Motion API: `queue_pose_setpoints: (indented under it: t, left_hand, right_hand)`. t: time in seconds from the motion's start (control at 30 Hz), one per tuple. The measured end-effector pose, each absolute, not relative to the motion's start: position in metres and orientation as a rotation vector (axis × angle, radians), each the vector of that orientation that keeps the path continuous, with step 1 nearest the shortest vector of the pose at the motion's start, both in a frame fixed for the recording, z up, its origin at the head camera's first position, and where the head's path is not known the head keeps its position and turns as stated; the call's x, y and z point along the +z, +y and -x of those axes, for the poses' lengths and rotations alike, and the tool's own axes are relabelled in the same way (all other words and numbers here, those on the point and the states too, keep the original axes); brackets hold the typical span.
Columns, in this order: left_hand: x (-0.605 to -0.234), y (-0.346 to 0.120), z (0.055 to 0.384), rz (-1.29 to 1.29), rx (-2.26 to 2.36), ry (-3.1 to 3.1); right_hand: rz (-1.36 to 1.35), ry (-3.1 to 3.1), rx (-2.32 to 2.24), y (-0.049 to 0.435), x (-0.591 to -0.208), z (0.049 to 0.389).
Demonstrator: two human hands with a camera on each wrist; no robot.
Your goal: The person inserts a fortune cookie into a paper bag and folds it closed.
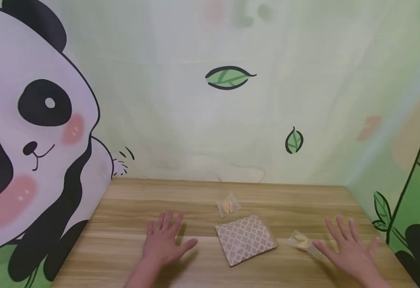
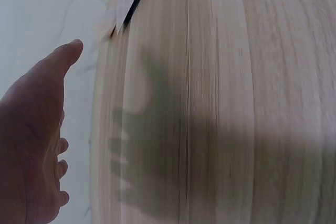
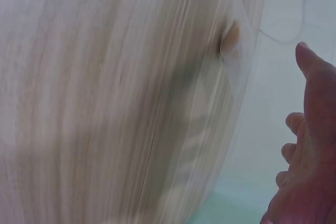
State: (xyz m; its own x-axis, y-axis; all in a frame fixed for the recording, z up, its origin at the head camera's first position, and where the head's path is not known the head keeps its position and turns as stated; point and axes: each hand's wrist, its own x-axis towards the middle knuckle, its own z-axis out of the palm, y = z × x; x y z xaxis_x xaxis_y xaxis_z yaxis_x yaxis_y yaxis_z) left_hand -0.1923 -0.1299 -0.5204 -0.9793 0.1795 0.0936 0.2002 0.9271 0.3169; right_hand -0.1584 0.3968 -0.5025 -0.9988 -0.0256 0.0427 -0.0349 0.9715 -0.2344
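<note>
My left hand point(image 1: 163, 242) hovers over the left part of the wooden table, fingers spread and thumb out, holding nothing; its shadow falls on the wood in the left wrist view. To its right lies a flat, rectangular beige item point(image 1: 246, 240) with a white lattice pattern. Behind that item is a small clear packet point(image 1: 228, 206) with beige pieces inside. A second clear packet point(image 1: 301, 241), also with a beige piece in it, lies at the right, beside the thumb of my right hand point(image 1: 352, 252). That hand too has its fingers spread and grips nothing.
The wooden tabletop point(image 1: 123, 200) ends at the back against a pale green cloth point(image 1: 181, 120) printed with leaves. A large printed panda point(image 1: 51, 160) covers the left side, and a green bamboo print point(image 1: 418, 180) the right.
</note>
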Motion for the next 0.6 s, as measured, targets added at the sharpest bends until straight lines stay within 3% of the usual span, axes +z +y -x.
queue_pose_setpoints:
  t: [0.6]
  left_hand:
    - [-0.508,-0.034,0.220,0.698,-0.355,-3.037]
  right_hand:
    - [-0.091,-3.088,0.410,0.373,-0.499,0.162]
